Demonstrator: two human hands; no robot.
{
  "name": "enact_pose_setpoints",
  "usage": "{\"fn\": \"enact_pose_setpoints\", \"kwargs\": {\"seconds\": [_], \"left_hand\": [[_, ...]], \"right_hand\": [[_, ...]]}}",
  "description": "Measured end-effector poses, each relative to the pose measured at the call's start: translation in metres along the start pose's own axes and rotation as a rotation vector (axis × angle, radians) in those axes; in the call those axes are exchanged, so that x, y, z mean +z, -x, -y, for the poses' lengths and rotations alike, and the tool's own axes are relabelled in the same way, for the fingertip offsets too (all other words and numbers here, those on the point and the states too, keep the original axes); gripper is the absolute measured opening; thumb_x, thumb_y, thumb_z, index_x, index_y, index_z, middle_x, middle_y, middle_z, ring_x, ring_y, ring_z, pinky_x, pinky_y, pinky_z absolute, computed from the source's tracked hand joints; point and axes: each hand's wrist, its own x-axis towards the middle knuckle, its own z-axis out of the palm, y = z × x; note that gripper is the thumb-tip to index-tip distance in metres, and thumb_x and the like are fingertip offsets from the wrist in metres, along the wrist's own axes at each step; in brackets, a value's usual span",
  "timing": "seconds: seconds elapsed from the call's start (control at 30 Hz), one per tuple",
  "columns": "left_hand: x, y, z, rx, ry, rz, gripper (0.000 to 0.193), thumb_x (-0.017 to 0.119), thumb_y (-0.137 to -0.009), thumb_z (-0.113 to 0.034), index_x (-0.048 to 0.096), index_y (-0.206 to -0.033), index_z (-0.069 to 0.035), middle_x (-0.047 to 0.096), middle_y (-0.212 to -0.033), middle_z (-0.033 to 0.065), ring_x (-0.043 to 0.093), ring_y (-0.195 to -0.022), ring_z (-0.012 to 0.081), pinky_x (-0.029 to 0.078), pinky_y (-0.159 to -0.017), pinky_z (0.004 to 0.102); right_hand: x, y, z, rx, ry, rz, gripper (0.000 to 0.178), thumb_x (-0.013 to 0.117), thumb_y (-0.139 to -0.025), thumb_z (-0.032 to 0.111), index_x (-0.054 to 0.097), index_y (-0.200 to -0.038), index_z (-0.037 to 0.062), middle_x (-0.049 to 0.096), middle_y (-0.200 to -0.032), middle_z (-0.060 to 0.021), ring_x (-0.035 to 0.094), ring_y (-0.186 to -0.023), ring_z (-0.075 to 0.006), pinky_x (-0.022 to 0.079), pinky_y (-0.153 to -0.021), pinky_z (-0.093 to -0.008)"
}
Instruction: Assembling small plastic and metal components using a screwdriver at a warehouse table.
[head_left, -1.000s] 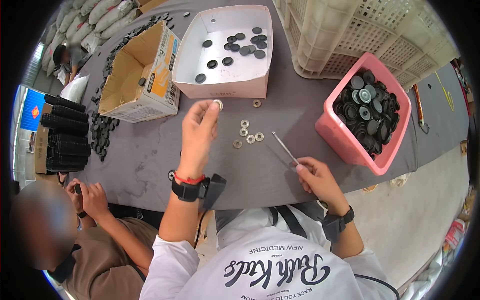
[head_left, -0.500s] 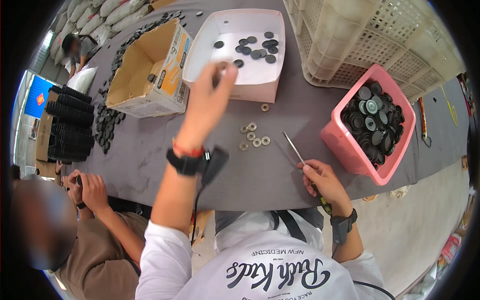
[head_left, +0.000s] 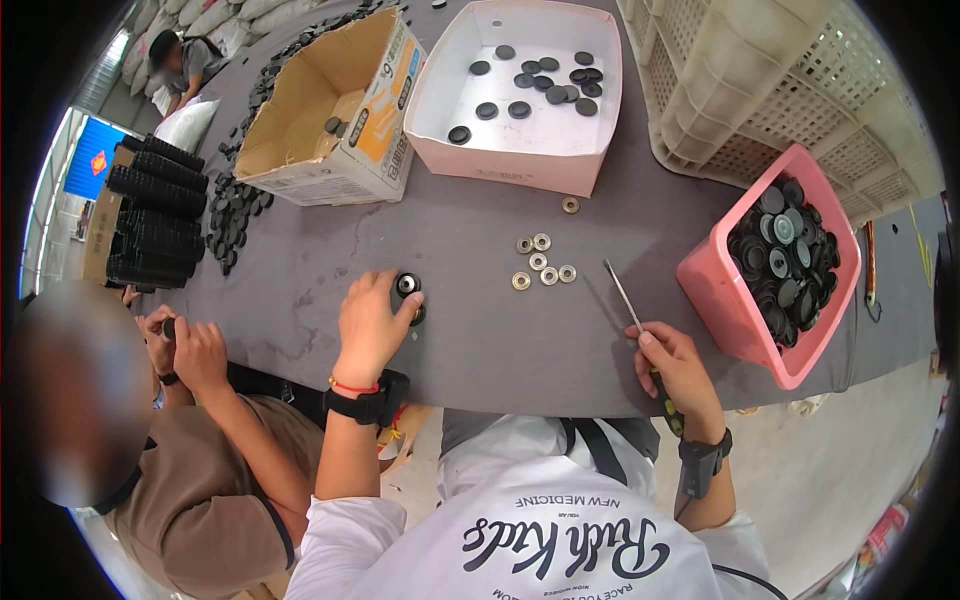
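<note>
My left hand [head_left: 372, 325] rests on the table left of centre. Its thumb and fingers close around a black round cap [head_left: 408, 284] with a pale metallic centre, and a second dark cap [head_left: 418, 317] shows partly beneath the thumb. My right hand [head_left: 677, 368] grips a screwdriver [head_left: 624, 297] by its dark and yellow-green handle, its metal shaft angled away to the upper left. Between the hands lie several small metal rings [head_left: 538, 261], with one more ring [head_left: 570, 205] closer to the box.
A pinkish-white box [head_left: 500, 168] holding several black caps stands beyond, beside an open cardboard box [head_left: 330, 185]. At right are a pink bin [head_left: 712, 300] full of caps and a cream plastic crate [head_left: 700, 130]. Another person [head_left: 215, 450] sits at left near stacked black parts [head_left: 150, 220].
My left hand has come back from over the pinkish-white box to the near part of the table, where it holds a cap. My right hand keeps the screwdriver. The view has shifted slightly.
</note>
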Motion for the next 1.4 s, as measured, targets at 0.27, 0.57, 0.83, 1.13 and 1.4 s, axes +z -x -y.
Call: {"fn": "enact_pose_setpoints", "kwargs": {"seconds": [0.27, 0.57, 0.83, 1.13, 1.4], "left_hand": [[0.004, -0.017, 0.005, -0.018, 0.147, 0.083, 0.031, 0.071, -0.077, -0.018, 0.06, -0.102, -0.002, 0.06, -0.087, 0.0122, 0.058, -0.077, 0.0271, 0.047, -0.07, 0.0356], [0.025, 0.031, -0.074, 0.222, 0.537, 0.071, 0.024, 0.069, -0.082, -0.022, 0.058, -0.093, -0.003, 0.062, -0.078, 0.01, 0.057, -0.062, 0.0219, 0.047, -0.06, 0.032], [0.055, 0.062, -0.076, 0.171, 0.652, 0.023, 0.018, 0.064, -0.085, -0.017, 0.055, -0.089, -0.002, 0.059, -0.074, 0.0128, 0.057, -0.063, 0.0267, 0.045, -0.058, 0.0336], [0.06, 0.065, -0.072, 0.311, 0.616, 0.088, 0.026, 0.073, -0.074, -0.018, 0.055, -0.088, -0.006, 0.062, -0.08, 0.0102, 0.058, -0.065, 0.0279, 0.045, -0.059, 0.0364], [0.054, 0.059, -0.076, 0.353, 0.53, 0.069, 0.024, 0.071, -0.076, -0.016, 0.053, -0.088, -0.005, 0.061, -0.076, 0.0096, 0.058, -0.063, 0.0273, 0.045, -0.057, 0.0358]], "right_hand": [[0.0, 0.002, -0.004, -0.02, -0.029, -0.009, 0.032, 0.045, -0.097, 0.024, 0.055, -0.11, -0.0034, 0.051, -0.066, -0.0008, 0.046, -0.05, -0.0072, 0.036, -0.043, -0.0216], [0.002, 0.002, -0.007, -0.015, 0.022, -0.018, 0.031, 0.044, -0.098, 0.025, 0.058, -0.109, -0.0013, 0.051, -0.066, 0.0005, 0.046, -0.049, -0.0058, 0.037, -0.043, -0.0211], [-0.004, -0.007, -0.005, -0.006, 0.007, -0.004, 0.032, 0.044, -0.098, 0.025, 0.059, -0.108, -0.0009, 0.052, -0.065, 0.0007, 0.047, -0.049, -0.0052, 0.037, -0.043, -0.0204], [-0.002, 0.0, 0.006, 0.256, -0.006, -0.051, 0.031, 0.048, -0.097, 0.026, 0.061, -0.091, -0.0015, 0.052, -0.06, -0.0006, 0.046, -0.049, -0.0058, 0.036, -0.043, -0.0216], [-0.001, -0.002, 0.008, 0.23, 0.008, -0.064, 0.033, 0.046, -0.097, 0.029, 0.06, -0.087, 0.001, 0.053, -0.063, 0.0003, 0.047, -0.049, -0.0051, 0.037, -0.042, -0.0205]]}}
